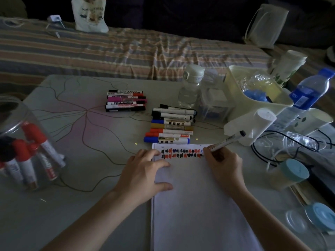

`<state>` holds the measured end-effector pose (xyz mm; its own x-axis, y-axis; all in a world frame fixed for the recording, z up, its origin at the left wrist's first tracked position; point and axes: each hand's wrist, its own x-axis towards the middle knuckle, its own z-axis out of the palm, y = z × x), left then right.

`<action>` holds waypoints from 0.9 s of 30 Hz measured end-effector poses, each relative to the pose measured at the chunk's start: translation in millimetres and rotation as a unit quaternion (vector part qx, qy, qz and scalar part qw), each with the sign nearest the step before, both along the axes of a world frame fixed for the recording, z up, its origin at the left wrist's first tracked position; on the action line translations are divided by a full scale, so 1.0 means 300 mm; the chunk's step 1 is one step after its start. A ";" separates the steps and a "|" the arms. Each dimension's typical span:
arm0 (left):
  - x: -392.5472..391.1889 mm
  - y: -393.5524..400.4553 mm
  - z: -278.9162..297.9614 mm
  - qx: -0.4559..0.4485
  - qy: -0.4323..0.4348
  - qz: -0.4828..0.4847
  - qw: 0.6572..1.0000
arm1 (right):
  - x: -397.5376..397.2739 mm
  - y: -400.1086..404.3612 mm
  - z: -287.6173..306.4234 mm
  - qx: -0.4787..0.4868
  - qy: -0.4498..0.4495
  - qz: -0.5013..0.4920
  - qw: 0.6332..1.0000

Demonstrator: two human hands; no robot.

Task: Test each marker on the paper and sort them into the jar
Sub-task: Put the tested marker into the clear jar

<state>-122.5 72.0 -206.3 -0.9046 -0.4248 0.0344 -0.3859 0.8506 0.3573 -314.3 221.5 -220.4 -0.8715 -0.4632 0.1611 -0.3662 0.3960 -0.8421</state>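
Both bare forearms are reaching forward from the bottom edge, angling toward each other. The left hand [145,171] is lying palm down, its fingers straight and spread, the thumb stretched out to the side. The right hand [223,163] is curling its fingers and thumb round a thin marker [228,140], gripping it low, with the knuckles facing up.
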 end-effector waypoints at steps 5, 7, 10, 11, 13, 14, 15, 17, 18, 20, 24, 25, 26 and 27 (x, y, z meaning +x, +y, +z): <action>-0.002 0.002 0.007 0.001 -0.003 0.001 1.000 | 0.000 0.005 0.005 -0.024 -0.006 0.003 1.000; -0.004 0.003 0.011 -0.001 -0.006 0.000 1.000 | 0.001 0.006 0.004 -0.028 -0.012 0.006 1.000; -0.004 0.006 0.014 0.002 -0.009 0.003 1.000 | -0.002 0.004 0.000 -0.012 -0.005 0.001 1.000; -0.004 0.007 0.016 0.003 -0.009 0.003 1.000 | -0.002 0.004 0.001 -0.011 -0.004 -0.001 1.000; -0.002 0.012 0.023 0.003 -0.015 -0.001 1.000 | 0.001 0.005 0.005 -0.025 -0.008 -0.008 1.000; 0.000 0.014 0.027 0.000 -0.016 -0.002 1.000 | 0.001 0.005 0.007 -0.033 -0.011 -0.014 0.999; 0.001 0.016 0.030 0.000 -0.014 -0.001 1.000 | 0.001 0.004 0.008 -0.037 -0.012 -0.018 0.999; 0.000 0.024 0.039 0.001 0.004 0.014 1.000 | -0.001 0.002 0.006 -0.030 -0.010 -0.018 0.999; -0.001 0.026 0.042 -0.008 0.019 0.023 1.000 | -0.001 0.000 0.005 -0.025 -0.012 -0.017 0.999; -0.004 0.025 0.041 -0.035 0.046 0.039 0.998 | 0.003 -0.003 0.004 -0.020 -0.020 -0.018 0.999; 0.009 0.008 0.025 -0.011 0.050 0.047 0.998 | -0.009 -0.003 0.007 -0.060 -0.037 -0.050 0.996; 0.012 0.002 0.023 -0.001 0.053 0.046 0.998 | -0.011 -0.003 0.013 -0.074 -0.050 -0.053 0.995; 0.014 -0.003 0.026 0.004 0.054 0.047 0.997 | -0.012 -0.003 0.020 -0.083 -0.066 -0.052 0.993; 0.017 -0.007 0.032 0.013 0.055 0.055 0.997 | -0.009 -0.003 0.031 -0.092 -0.083 -0.047 0.991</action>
<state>-117.5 69.8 -196.7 -0.8441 -0.5229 0.1191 -0.4330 0.7955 0.4238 -316.8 220.6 -211.3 -0.9312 -0.3542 0.0864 -0.1855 0.2561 -0.9487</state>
